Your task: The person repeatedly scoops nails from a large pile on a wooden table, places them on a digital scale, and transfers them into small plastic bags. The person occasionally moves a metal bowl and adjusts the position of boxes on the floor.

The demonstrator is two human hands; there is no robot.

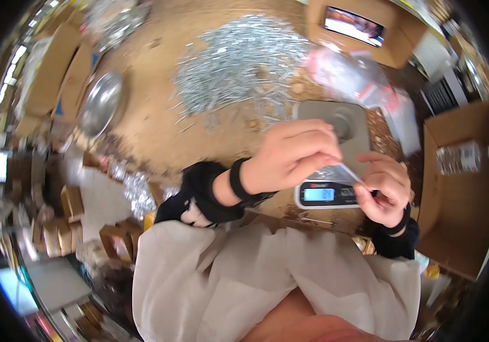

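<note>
My left hand (298,154) and my right hand (385,188) are close together over a digital kitchen scale (361,128). Between them they pinch the edge of a small clear plastic bag (347,172), one side in each hand. Fingers of both hands are closed on it. What the bag contains, if anything, is hard to make out. The scale's blue display (319,195) is lit, just below the hands. Beyond the scale, a large heap of thin silvery metal pins, like nails (244,62), is spread over the wooden table (153,108).
A steel bowl (101,105) sits tilted at the left. Clear plastic bags (350,74) with reddish edges lie behind the scale. A phone (354,27) rests in a cardboard box at the back. Another cardboard box (455,222) at the right has a clear plastic bottle (459,158).
</note>
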